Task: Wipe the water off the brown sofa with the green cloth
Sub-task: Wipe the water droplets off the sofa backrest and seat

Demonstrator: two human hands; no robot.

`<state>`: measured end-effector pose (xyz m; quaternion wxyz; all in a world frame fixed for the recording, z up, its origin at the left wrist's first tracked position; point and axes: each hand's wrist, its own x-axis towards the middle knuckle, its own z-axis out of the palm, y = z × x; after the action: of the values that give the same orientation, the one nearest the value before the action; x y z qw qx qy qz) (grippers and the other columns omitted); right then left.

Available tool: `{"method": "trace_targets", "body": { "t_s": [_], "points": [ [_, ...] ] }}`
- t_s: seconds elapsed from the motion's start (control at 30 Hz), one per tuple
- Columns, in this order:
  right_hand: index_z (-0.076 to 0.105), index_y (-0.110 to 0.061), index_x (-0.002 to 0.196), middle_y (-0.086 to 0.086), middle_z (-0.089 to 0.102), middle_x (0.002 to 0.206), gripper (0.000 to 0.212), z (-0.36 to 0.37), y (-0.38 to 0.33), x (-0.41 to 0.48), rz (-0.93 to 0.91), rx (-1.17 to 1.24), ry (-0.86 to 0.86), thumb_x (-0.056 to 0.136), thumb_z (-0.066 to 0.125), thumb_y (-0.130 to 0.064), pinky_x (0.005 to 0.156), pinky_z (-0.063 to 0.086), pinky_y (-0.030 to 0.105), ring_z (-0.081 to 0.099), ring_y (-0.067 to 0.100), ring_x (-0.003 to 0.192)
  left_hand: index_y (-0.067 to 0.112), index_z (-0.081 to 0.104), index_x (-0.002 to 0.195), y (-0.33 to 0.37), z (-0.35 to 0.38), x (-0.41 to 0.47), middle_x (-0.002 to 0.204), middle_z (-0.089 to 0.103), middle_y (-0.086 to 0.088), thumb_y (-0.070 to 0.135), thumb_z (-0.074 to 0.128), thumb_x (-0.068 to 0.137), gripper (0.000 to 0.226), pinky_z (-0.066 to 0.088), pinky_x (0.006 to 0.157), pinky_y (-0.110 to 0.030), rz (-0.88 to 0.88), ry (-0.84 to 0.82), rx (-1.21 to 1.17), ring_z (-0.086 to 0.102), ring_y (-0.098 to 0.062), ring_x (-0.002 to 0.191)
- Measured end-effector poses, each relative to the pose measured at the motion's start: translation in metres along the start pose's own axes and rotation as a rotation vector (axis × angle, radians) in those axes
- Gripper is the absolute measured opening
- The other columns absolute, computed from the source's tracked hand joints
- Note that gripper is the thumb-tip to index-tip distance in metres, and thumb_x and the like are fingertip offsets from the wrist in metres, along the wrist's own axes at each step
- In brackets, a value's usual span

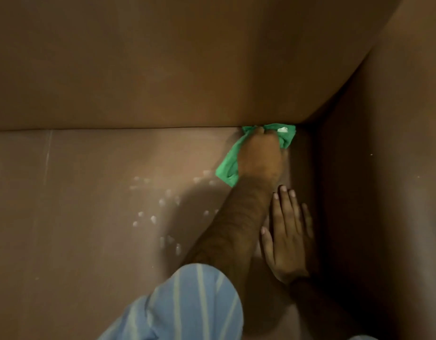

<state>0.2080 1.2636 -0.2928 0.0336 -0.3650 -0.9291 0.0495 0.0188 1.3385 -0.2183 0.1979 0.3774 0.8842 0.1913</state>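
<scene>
The brown sofa seat (pixel 77 204) carries several water droplets (pixel 163 202) near its middle. The green cloth (pixel 228 168) lies pressed onto the seat at the back right corner, where seat, backrest and armrest meet. My left hand (pixel 259 158) is shut on the cloth and covers most of it; green edges stick out on the left and at the top right. My right hand (pixel 285 239) lies flat on the seat just in front of the cloth, fingers spread, holding nothing.
The sofa backrest (pixel 163 65) rises behind the seat. The armrest (pixel 383 180) walls off the right side. A seam (pixel 48 153) runs across the seat at the left. My left forearm crosses the seat from a blue striped sleeve (pixel 187 305).
</scene>
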Motion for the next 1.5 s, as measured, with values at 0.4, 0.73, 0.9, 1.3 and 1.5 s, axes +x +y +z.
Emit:
{"method": "trace_targets", "body": {
  "t_s": [0.4,0.73,0.9,1.3,1.5],
  "points": [
    [0.050,-0.001,0.154,0.019,0.042,0.166,0.065,-0.007,-0.002,0.002,-0.002,-0.002,0.025,0.102,0.038,-0.039,0.126,0.031,0.054,0.037,0.033,0.157,0.018,0.069,0.117,0.013,0.005,-0.005,0.125,0.058,-0.009,0.018,0.059,0.086,0.033,0.049,0.086,-0.040,0.570,-0.245,0.261,0.055,-0.031,0.114],
    [0.031,-0.008,0.164,0.012,0.027,0.174,0.070,0.004,0.002,-0.001,0.004,-0.002,0.052,0.103,0.037,-0.042,0.132,0.015,0.046,0.024,0.027,0.163,0.019,0.057,0.136,-0.227,-0.103,-0.038,0.129,0.058,-0.022,0.023,0.060,0.086,0.050,0.050,0.092,-0.045,-0.120,0.193,0.278,0.059,-0.043,0.109],
    [0.028,-0.009,0.165,0.012,0.025,0.175,0.070,0.007,0.004,-0.001,0.000,-0.002,0.051,0.104,0.035,-0.043,0.133,0.016,0.047,0.021,0.027,0.164,0.014,0.057,0.137,-0.187,-0.064,-0.075,0.125,0.060,-0.024,0.026,0.057,0.089,0.049,0.050,0.088,-0.043,-0.309,0.266,0.168,0.061,-0.042,0.105],
    [0.029,-0.008,0.164,0.013,0.026,0.174,0.070,0.001,0.002,-0.002,0.000,-0.017,0.051,0.104,0.038,-0.041,0.132,0.019,0.050,0.023,0.029,0.163,0.004,0.053,0.138,-0.281,-0.117,-0.105,0.130,0.056,-0.033,0.027,0.044,0.088,0.056,0.048,0.096,-0.050,-0.092,0.178,0.351,0.059,-0.051,0.110],
    [0.027,-0.008,0.165,0.014,0.025,0.174,0.070,0.001,0.003,-0.002,-0.003,-0.027,0.047,0.103,0.036,-0.042,0.132,0.017,0.049,0.024,0.030,0.163,0.010,0.053,0.139,-0.233,-0.092,-0.128,0.129,0.057,-0.027,0.026,0.050,0.089,0.052,0.052,0.080,-0.047,-0.356,0.236,0.285,0.064,-0.046,0.096]
  ]
}}
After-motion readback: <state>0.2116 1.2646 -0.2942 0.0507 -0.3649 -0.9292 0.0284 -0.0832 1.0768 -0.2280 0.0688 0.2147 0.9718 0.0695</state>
